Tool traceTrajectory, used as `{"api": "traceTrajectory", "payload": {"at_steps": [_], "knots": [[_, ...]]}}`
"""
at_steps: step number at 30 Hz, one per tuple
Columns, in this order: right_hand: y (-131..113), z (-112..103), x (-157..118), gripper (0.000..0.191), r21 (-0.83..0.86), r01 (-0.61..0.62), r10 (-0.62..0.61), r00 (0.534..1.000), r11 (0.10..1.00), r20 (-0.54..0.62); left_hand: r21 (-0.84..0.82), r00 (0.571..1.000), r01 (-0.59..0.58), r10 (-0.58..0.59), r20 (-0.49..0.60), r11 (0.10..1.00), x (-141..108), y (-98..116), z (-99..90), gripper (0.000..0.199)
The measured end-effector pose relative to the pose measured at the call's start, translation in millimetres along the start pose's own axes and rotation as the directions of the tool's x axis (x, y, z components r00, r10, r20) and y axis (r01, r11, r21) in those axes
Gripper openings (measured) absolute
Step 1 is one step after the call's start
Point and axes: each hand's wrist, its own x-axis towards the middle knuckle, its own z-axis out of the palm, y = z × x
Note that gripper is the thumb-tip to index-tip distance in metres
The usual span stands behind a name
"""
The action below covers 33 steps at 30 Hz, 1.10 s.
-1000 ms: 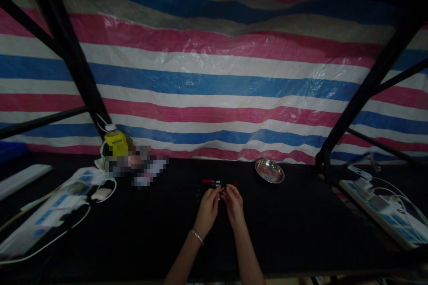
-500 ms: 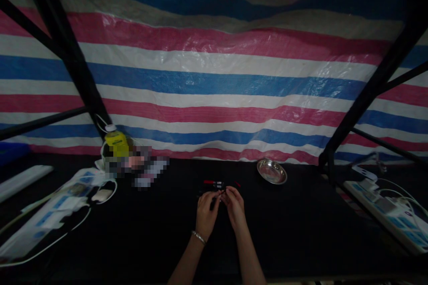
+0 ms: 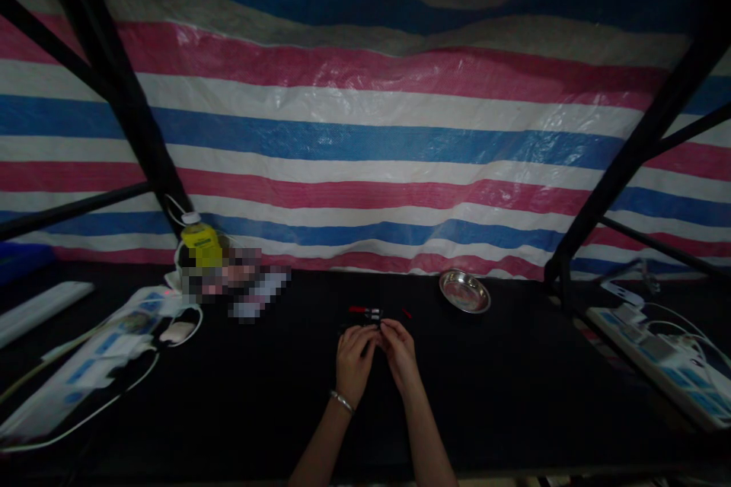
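My left hand (image 3: 354, 361), with a silver bangle at its wrist, is closed with thumb and fingertips pinched together. Facing it, my right hand (image 3: 398, 350) pinches too, and the fingertips of both meet over the black table (image 3: 502, 388). Whatever small thing sits between them is too dark and tiny to name. Just beyond the fingers lies a red tube-like piece (image 3: 358, 310) beside small pieces with silver bands (image 3: 374, 313). A short red piece (image 3: 406, 313) rests a little to the right, beyond my right hand.
A shallow round metal dish (image 3: 464, 292) stands at the back right. At the left are a yellow bottle (image 3: 204, 243), a power strip (image 3: 74, 373) and white cables. Another power strip (image 3: 668, 365) with plugs lies at the right. Striped sheeting (image 3: 371, 144) hangs behind.
Both hands stay together in nearly the same place. My right fingers have shifted slightly left and drawn closer to the left ones.
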Motion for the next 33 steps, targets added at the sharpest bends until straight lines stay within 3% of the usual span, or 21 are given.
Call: {"api": "traceTrajectory", "payload": {"at_steps": [9, 16, 19, 21, 23, 26, 30, 33], "knots": [[0, 3, -4, 0.024, -0.061, -0.038, 0.042, 0.997, 0.997, 0.066, 0.015, 0.989, 0.12, -0.118, -0.091, 0.993, -5, -8, 4.6, 0.02], [10, -3, 1, 0.028, -0.125, 0.051, -0.043, 0.997, 0.991, 0.063, 0.033, 0.987, 0.156, -0.157, 0.018, 0.987, -4, -8, 6.4, 0.021], [14, -9, 9, 0.031, -0.225, 0.142, -0.154, 0.988, 0.964, -0.034, 0.044, 0.976, 0.193, -0.197, 0.09, 0.98, 0, -6, 6.0, 0.028], [15, -12, 15, 0.032, -0.325, 0.234, -0.296, 0.942, 0.916, -0.157, 0.086, 0.964, 0.242, -0.25, 0.095, 0.967, 3, -8, 5.3, 0.037], [15, -15, 20, 0.031, -0.453, 0.299, -0.444, 0.859, 0.84, -0.256, 0.153, 0.938, 0.329, -0.341, 0.064, 0.932, 6, -13, 4.6, 0.041], [16, -17, 27, 0.028, -0.64, 0.286, -0.566, 0.774, 0.713, -0.284, 0.248, 0.876, 0.458, -0.48, 0.034, 0.854, 12, -23, 4.9, 0.042], [19, -11, 34, 0.024, -0.79, 0.217, -0.596, 0.773, 0.573, -0.22, 0.283, 0.816, 0.533, -0.573, 0.08, 0.798, 18, -34, 7.9, 0.043], [20, -4, 35, 0.018, -0.841, 0.174, -0.591, 0.782, 0.512, -0.198, 0.253, 0.818, 0.524, -0.564, 0.118, 0.813, 18, -38, 10.8, 0.044]]}}
